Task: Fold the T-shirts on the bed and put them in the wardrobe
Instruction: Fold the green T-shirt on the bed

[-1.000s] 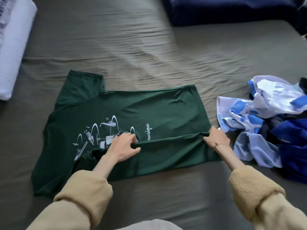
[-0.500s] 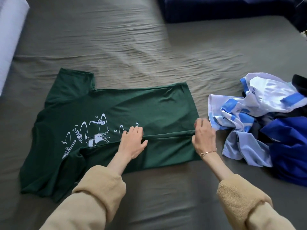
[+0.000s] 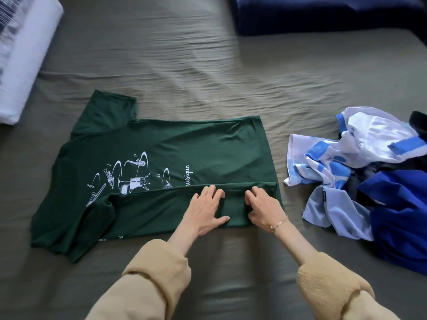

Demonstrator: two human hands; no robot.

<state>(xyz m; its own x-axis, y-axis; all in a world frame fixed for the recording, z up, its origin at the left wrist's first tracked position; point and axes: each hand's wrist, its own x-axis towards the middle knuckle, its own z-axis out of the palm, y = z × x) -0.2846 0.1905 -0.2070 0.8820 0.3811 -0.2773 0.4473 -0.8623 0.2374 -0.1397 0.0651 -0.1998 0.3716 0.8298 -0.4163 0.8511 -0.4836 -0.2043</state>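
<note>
On the bed, near its front edge, we are folding the green shirt: its near side is now lying doubled over. Our left hand and right hand, wider apart a second ago, are closing in, fingers flat, pressing the fold. The pile at the right edge is waiting.

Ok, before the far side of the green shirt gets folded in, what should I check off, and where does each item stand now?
1. Near edge of the green T-shirt folded over: ok.
2. Fold pressed flat under left hand and right hand: ok, both lie on it.
3. Near sleeve tucked in smoothly: not ok, bunched.
4. Far sleeve spread out: ok.
5. Pile of blue and white clothes apart from the shirt: ok.
6. Underside wrinkles: cannot tell.
</note>
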